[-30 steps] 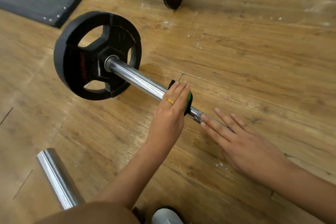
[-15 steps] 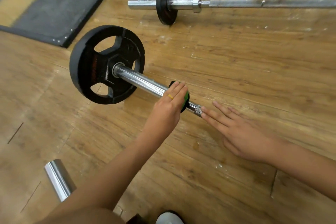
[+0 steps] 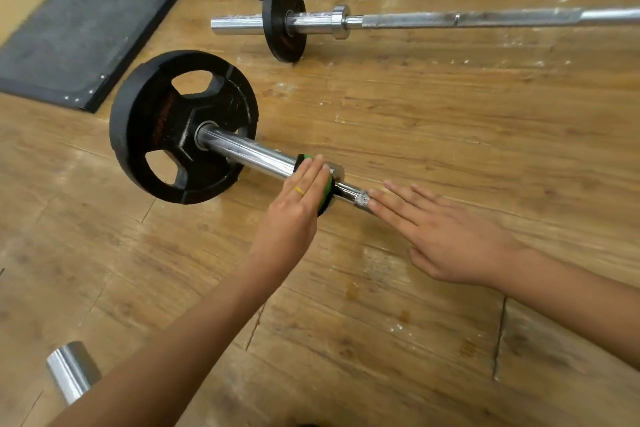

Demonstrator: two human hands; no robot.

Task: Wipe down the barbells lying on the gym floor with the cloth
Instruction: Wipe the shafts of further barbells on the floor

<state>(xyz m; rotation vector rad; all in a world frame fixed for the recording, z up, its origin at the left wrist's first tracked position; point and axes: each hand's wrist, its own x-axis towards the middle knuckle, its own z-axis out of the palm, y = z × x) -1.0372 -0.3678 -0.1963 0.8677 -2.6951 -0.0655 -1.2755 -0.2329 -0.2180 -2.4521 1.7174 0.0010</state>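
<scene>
Pressing a green-and-black cloth [image 3: 328, 188] onto the chrome barbell [image 3: 256, 154] with our flat left hand [image 3: 296, 201].
Our right hand [image 3: 443, 236], fingers straight on the bar, likely stops it rolling.

Warm even light, chrome glare, soft shadows, wide-angle edge bending

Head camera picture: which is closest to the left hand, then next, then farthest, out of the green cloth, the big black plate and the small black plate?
1. The green cloth, right under the left hand.
2. The big black plate, leftward on the same bar.
3. The small black plate, ahead on the far bar.
</scene>
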